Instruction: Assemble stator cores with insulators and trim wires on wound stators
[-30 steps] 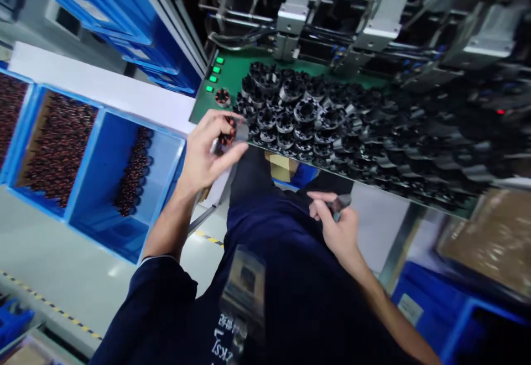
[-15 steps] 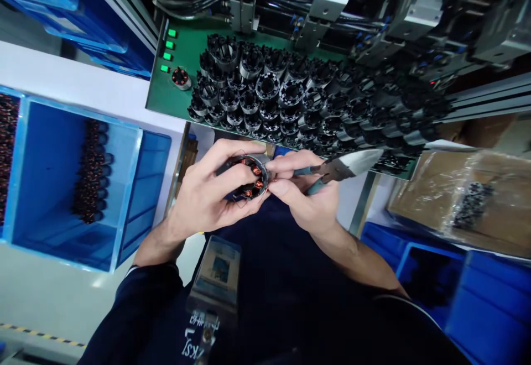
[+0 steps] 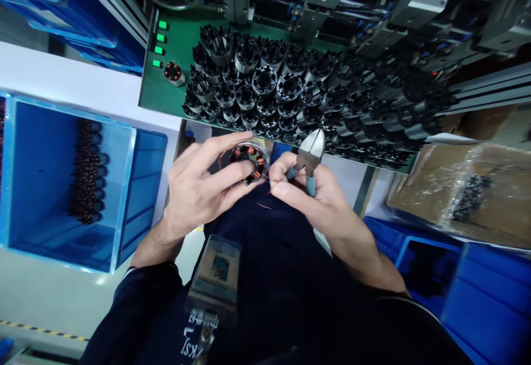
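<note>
In my left hand (image 3: pixel 205 185) is a motor stator (image 3: pixel 252 157), a dark ring with copper windings inside. My fingers wrap round its outside and one finger reaches across its opening. Close on its right, my right hand (image 3: pixel 317 193) is closed round wire cutters (image 3: pixel 310 157) with blue-grey handles, their jaws pointing up and pressed together. Its thumb and forefinger also pinch at a thin copper wire (image 3: pixel 274 182) beside the stator. Whether that wire still joins the winding I cannot tell. A short loose copper strand (image 3: pixel 264 206) shows against the dark shirt below.
Many black stator cores (image 3: pixel 265 80) stand stacked on a green machine table (image 3: pixel 153 91) ahead; one wound stator (image 3: pixel 174 73) sits at its left by green buttons (image 3: pixel 160 37). Left, a blue crate (image 3: pixel 37 171) holds wound stators. Right are a plastic-covered cardboard box (image 3: pixel 423 182) and blue bins (image 3: pixel 489 293).
The wire cutters have swung from pointing right to pointing up in my right hand. That hand has drawn slightly away from the stator, and the left hand has tilted the stator and raised it a little.
</note>
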`<state>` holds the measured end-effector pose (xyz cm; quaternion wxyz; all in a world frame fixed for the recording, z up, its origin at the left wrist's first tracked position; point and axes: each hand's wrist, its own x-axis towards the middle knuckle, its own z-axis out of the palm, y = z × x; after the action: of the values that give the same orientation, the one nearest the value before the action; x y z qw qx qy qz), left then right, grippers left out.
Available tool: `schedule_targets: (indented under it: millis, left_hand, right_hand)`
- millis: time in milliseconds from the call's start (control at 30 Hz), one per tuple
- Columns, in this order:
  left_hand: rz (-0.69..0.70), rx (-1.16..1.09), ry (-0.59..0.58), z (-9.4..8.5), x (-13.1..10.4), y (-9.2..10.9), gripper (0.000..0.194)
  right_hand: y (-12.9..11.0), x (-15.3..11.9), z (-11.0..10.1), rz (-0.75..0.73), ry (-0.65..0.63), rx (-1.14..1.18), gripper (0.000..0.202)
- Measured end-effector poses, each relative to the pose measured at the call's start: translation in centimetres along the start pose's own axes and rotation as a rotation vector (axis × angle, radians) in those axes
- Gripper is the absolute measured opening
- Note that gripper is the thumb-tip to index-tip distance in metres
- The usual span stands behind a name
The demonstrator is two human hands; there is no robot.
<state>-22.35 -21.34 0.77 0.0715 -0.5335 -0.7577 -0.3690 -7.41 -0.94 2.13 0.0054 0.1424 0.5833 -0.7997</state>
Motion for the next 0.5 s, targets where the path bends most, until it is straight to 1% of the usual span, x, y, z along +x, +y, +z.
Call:
schedule_targets:
  millis: [33, 67, 133, 167, 200, 233, 300, 367, 433, 500]
  left_hand:
    - [-0.015, 0.005, 0.040, 0.2, -0.1, -0.3, 0.020]
    - [-0.037, -0.035, 0.088, 0.4, -0.3, -0.6, 0.021]
    - [-0.113, -0.241, 0.174, 1.3, -0.6, -1.0, 0.027]
    - [-0.170, -0.375, 0.202, 1.9, -0.9, -1.0, 0.033]
    - [-0.241, -0.506, 0.220, 2.5, -1.2, -0.8, 0.039]
    - [-0.315, -0.624, 0.232, 3.2, -1.5, -0.5, 0.043]
    - [-0.440, -0.814, 0.250, 4.4, -2.0, 0.3, 0.051]
    - [-0.519, -0.931, 0.258, 5.2, -2.4, 1.3, 0.055]
    - [-0.562, -0.938, 0.252, 5.7, -2.6, 1.9, 0.051]
    - [-0.584, -0.868, 0.263, 6.0, -2.6, 2.2, 0.046]
  right_hand:
    - [0.0, -0.2, -0.1, 0.054, -0.028, 0.086, 0.028]
    - [0.2, -0.3, -0.2, 0.079, -0.064, 0.192, 0.031]
    - [0.5, -0.6, -0.2, 0.033, -0.173, 0.396, 0.035]
    - [0.6, -0.6, -0.1, 0.002, -0.212, 0.455, 0.035]
    - [0.5, -0.7, 0.0, -0.011, -0.224, 0.480, 0.034]
    - [0.4, -0.8, 0.1, -0.006, -0.210, 0.478, 0.032]
    - [0.1, -0.9, 0.3, 0.062, -0.134, 0.412, 0.032]
    - [-0.1, -0.9, 0.3, 0.122, -0.083, 0.329, 0.037]
    - [0.3, -0.9, 0.1, 0.106, -0.051, 0.293, 0.038]
    - [1.3, -1.1, -0.2, 0.029, -0.028, 0.294, 0.033]
